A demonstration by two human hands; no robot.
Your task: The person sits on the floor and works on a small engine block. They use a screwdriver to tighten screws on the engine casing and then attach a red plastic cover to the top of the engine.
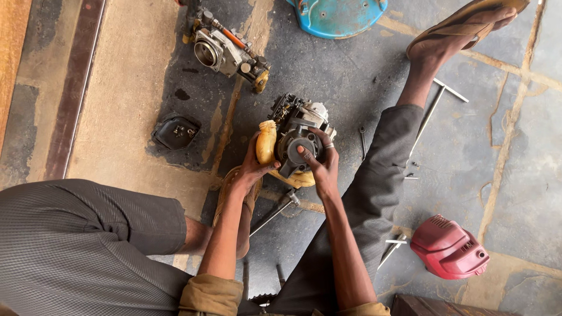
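A small engine [295, 137] with a yellowish fuel tank and a dark round clutch part stands on the stained concrete floor between my legs. My left hand [253, 167] grips the yellowish tank on its left side. My right hand [321, 161] wraps over the dark round part at the engine's front, thumb and fingers on it. Both forearms reach down from rolled tan sleeves.
A second metal engine block [225, 51] lies farther up. A black cover [175, 132] sits to the left, a red plastic housing [449, 248] at lower right, a blue part [336, 14] at the top. A T-handle wrench [436, 102] and small tools lie by my right leg.
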